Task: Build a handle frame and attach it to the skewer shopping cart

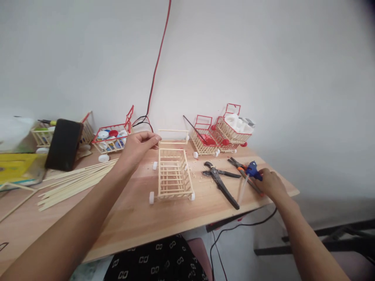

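Note:
A small cart of bare wooden sticks [173, 173] with white wheels stands on the wooden table [137, 218]. My left hand [138, 147] pinches the left end of its handle bar [173, 131] at the far side. My right hand [269, 183] is at the table's right end, closed around a blue glue gun [252, 170] that lies on the table with a clear glue stick out of its back.
Black pliers [221, 180] and an orange-handled cutter [240, 168] lie between cart and glue gun. Red-trimmed stick carts [225, 134] [113, 138] stand along the wall. Loose sticks [73, 181], a black phone [64, 144] and a yellow box [14, 168] are at left.

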`<state>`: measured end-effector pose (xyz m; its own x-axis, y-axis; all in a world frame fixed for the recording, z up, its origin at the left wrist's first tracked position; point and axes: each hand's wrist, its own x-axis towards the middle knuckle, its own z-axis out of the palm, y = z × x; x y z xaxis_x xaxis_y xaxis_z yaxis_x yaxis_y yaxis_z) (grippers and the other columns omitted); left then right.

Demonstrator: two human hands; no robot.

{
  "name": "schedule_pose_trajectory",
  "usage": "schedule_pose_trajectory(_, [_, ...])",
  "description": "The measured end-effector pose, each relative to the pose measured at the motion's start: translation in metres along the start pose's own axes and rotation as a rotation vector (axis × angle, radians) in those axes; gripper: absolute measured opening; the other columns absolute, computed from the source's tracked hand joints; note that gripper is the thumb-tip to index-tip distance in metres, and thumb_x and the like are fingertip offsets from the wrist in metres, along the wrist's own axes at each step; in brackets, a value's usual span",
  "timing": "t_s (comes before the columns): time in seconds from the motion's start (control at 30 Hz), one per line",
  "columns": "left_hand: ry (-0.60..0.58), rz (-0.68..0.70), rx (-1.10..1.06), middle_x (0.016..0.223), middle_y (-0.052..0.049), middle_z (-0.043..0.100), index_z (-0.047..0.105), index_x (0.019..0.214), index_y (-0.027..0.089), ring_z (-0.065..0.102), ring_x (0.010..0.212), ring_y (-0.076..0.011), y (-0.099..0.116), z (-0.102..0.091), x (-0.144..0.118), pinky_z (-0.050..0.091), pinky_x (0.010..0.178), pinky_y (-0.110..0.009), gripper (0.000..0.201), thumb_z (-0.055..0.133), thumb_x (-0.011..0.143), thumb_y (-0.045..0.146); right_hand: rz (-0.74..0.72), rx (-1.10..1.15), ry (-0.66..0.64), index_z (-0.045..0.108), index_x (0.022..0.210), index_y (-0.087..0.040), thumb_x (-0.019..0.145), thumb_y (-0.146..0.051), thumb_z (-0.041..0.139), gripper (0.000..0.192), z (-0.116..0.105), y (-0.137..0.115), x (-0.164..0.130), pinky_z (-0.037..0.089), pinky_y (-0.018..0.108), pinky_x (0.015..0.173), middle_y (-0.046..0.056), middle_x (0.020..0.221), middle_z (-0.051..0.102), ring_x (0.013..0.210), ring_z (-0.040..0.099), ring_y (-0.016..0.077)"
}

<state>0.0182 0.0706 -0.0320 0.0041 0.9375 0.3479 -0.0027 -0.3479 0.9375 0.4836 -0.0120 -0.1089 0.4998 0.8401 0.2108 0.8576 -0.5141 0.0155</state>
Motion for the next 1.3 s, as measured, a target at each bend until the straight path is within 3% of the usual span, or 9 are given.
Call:
schedule_pose_trajectory(0.2, [-0.013,-0.007,-0.006,0.063,-0.001,0.064,0.069,0.067,0.017,0.057,0.06,-0.0127,0.002,0.0,-0.001,0.047,0.064,-0.025,0.019,0.073,0.069,0.035,-0.037,-0.036,-0.008,0.057,0.111,-0.009,0.082,-0.045,0.056,0.046,0.001,0.006,0.0,0.048,0.037,0.077,0.021,0.1,0.063,0.096,0.062,0.0329])
schedule_pose_trajectory(0.43, [-0.032,-0.017,-0.039,0.063,-0.001,0.063,0.069,0.069,0.015,0.056,0.06,-0.0124,-0.001,0.0,0.0,0.046,0.063,-0.025,0.021,0.073,0.068,0.036,-0.064,0.025,0.121,0.055,0.115,-0.013,0.076,-0.023,0.057,0.041,0.001,0.01,-0.004,0.048,0.04,0.081,0.021,0.105,0.062,0.101,0.061,0.0338])
schedule_pose_trajectory(0.53, [-0.055,-0.024,-0.078,0.064,-0.001,0.064,0.069,0.068,0.015,0.056,0.06,-0.0114,-0.005,-0.001,0.002,0.046,0.064,-0.024,0.023,0.074,0.067,0.037,-0.046,0.042,0.178,0.06,0.104,-0.017,0.08,-0.026,0.051,0.027,-0.011,0.011,-0.008,0.048,0.044,0.079,0.02,0.093,0.063,0.095,0.061,0.0345])
schedule_pose_trajectory(0.63, [-0.064,-0.018,-0.087,0.064,-0.001,0.064,0.069,0.068,0.015,0.056,0.061,-0.0115,-0.006,-0.001,0.003,0.047,0.065,-0.025,0.024,0.075,0.066,0.038,-0.022,0.1,0.236,0.063,0.094,-0.022,0.084,-0.031,0.045,0.022,-0.036,0.004,-0.017,0.047,0.044,0.067,0.016,0.079,0.063,0.082,0.063,0.0341])
schedule_pose_trajectory(0.77, [-0.051,-0.017,-0.079,0.064,-0.001,0.063,0.069,0.067,0.015,0.056,0.06,-0.0117,-0.005,-0.001,0.002,0.048,0.064,-0.025,0.022,0.075,0.066,0.037,0.065,0.419,0.291,0.066,0.081,-0.021,0.082,-0.055,0.051,0.037,-0.076,-0.028,-0.041,0.043,0.043,0.056,0.012,0.061,0.059,0.065,0.061,0.0328])
schedule_pose_trajectory(0.87, [-0.047,-0.015,-0.06,0.064,-0.002,0.064,0.069,0.068,0.015,0.057,0.061,-0.0118,-0.004,-0.001,0.002,0.048,0.064,-0.024,0.02,0.073,0.068,0.036,-0.086,0.753,0.258,0.067,0.097,-0.021,0.084,-0.055,0.051,0.04,-0.093,-0.065,-0.064,0.046,0.037,0.06,0.007,0.071,0.065,0.064,0.062,0.024])
schedule_pose_trajectory(1.03, [-0.055,-0.002,-0.045,0.068,-0.002,0.066,0.071,0.071,0.016,0.058,0.062,-0.0119,-0.006,-0.002,0.002,0.048,0.064,-0.024,0.021,0.073,0.07,0.037,-0.363,1.018,0.072,0.064,0.094,-0.019,0.088,-0.052,0.05,0.036,-0.092,-0.12,-0.096,0.045,0.028,0.059,0.001,0.067,0.06,0.057,0.055,0.0144])
schedule_pose_trajectory(1.3, [-0.034,-0.013,-0.051,0.066,-0.001,0.065,0.07,0.069,0.016,0.057,0.061,-0.0116,-0.007,-0.001,0.003,0.047,0.065,-0.025,0.02,0.074,0.069,0.035,-0.402,1.253,-0.096,0.06,0.093,-0.015,0.089,-0.054,0.049,0.04,-0.086,-0.166,-0.112,0.041,0.025,0.051,0.001,0.066,0.057,0.051,0.049,0.011])
